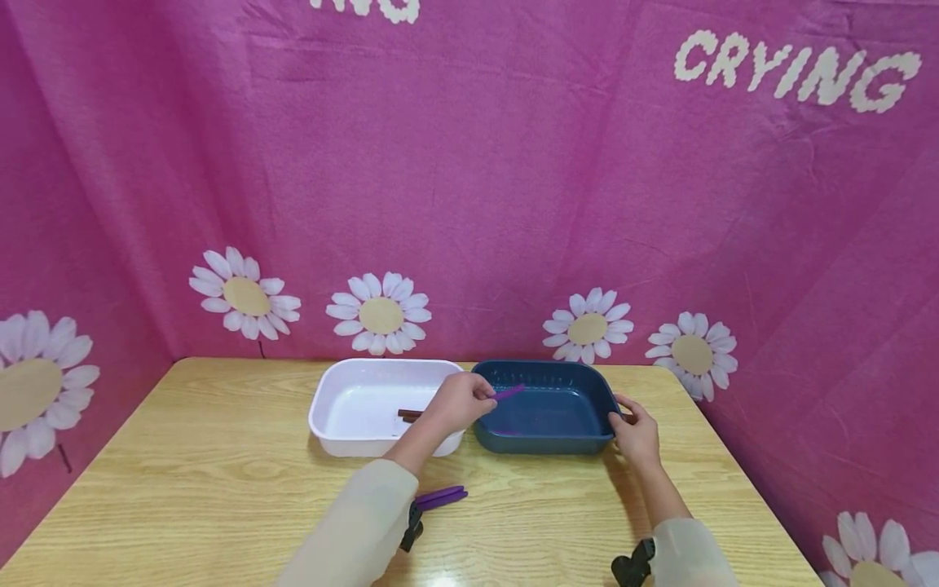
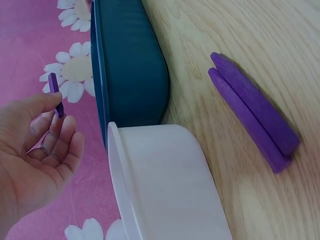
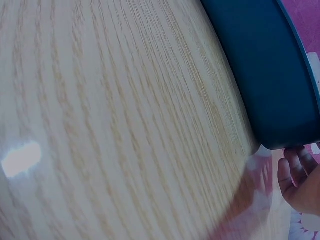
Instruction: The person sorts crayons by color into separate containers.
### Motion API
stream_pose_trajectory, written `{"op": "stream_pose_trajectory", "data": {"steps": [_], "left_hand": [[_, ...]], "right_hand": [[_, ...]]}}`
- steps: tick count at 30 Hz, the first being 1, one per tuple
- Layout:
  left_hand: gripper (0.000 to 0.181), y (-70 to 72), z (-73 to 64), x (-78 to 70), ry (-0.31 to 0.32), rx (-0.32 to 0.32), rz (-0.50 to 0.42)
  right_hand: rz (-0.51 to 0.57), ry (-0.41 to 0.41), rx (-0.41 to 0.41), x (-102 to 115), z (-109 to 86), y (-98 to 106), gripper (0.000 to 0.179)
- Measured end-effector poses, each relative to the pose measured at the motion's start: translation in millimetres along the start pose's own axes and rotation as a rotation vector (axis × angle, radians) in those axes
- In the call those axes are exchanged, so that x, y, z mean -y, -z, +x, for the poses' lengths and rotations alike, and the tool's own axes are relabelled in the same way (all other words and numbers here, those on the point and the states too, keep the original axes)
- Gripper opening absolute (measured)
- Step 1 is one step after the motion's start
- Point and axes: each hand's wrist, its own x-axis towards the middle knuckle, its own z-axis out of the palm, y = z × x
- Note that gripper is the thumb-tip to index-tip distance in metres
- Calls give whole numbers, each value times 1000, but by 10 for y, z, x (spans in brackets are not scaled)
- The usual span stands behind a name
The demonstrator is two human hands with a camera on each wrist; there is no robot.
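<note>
Over the near-left part of the dark blue tub (image 1: 544, 444), my left hand (image 1: 460, 401) pinches a slim purple stick (image 1: 509, 392) between thumb and fingertips. In the left wrist view the stick (image 2: 56, 95) rises above the thumb, while the other fingers are loosely bent. My right hand (image 1: 637, 432) grips the right end of the dark blue tub, thumb at the rim and fingers along the outer wall. A faint purple streak shows low inside that tub; I cannot tell what it is. Two tapered purple sticks (image 2: 255, 112) lie side by side on the table.
A white tub (image 1: 352, 447) stands left of the dark blue one, with a few brown sticks (image 1: 409, 415) inside, partly hidden by my left arm. Both tubs sit at the back of the wooden table (image 1: 220, 489), before a pink cloth (image 1: 469, 187) with daisies.
</note>
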Motion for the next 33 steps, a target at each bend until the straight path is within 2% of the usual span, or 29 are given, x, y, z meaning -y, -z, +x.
{"op": "stream_pose_trajectory", "data": {"steps": [5,9,20,29,33], "left_hand": [[14,-69,88,-13,40,18,-5],[14,-120,136,-17,42,20,4],[12,-209,171,13,23,19,7],[14,-259,196,-3,69,37,-9],[14,-279,207,0,64,35,-3]], "right_hand": [[-4,-4,3,-8,12,7,40],[-6,-6,6,-1,9,15,40],[13,37,-27,0,3,14,40],[11,43,-23,-1,2,17,40],[10,42,-23,-11,9,1,39]]}}
